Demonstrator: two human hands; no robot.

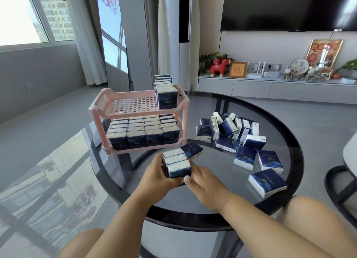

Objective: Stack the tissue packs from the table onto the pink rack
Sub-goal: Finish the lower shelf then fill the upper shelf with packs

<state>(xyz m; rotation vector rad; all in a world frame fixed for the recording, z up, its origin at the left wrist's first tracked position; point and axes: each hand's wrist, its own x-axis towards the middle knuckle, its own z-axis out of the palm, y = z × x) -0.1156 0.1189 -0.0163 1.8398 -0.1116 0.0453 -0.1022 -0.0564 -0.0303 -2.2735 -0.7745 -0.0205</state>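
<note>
Head view is showing a round glass table (270, 190) carrying a two-tier pink rack (116, 105) at its far left, whose lower tier is sitting full of upright tissue packs while the upper tier is holding only one row of packs (166, 91) against its right wall. Loose tissue packs (237, 140) are lying scattered well to the right of the rack. Near the front, a small bundle of packs (176, 164) is being squeezed between both hands: the left hand (154, 177) is curling round its left side and the right hand (202, 182) is pressing in from the right with its thumb on the near face. Judging from this, squaring the bundle's edges flush should be helping it slide in upright beside the existing top row.
</note>
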